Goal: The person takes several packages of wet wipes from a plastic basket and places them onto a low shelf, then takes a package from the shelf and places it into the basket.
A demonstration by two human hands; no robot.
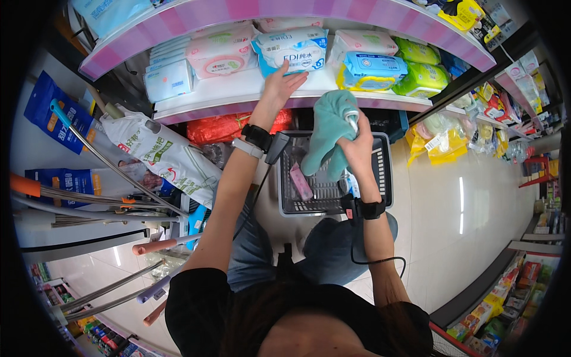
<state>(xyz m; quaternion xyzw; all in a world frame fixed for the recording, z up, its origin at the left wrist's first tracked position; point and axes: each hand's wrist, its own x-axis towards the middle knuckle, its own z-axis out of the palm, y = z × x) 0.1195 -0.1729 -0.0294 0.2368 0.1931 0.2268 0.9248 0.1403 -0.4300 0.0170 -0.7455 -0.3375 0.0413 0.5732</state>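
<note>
My left hand (282,87) reaches to the shelf, fingers extended and holding nothing. It is at the lower front of a white and blue pack of wet wipes (292,51); whether the fingertips touch it I cannot tell. A folded teal cloth (332,129), with a small white part showing in its fold, hangs from my right hand (358,145). That hand grips it over a grey plastic shopping basket (285,207) on the floor before me. Inside the basket lie a slim pink box (301,181) and a white and blue item (352,184), partly hidden by my right wrist.
Pink wipes packs (221,51), a blue and yellow pack (374,69) and green packs (420,79) share the shelf (214,96). Below it lies a red plastic-wrapped bundle (236,127). Mop handles (120,165) jut in from the left. Yellow packages (441,143) hang at right.
</note>
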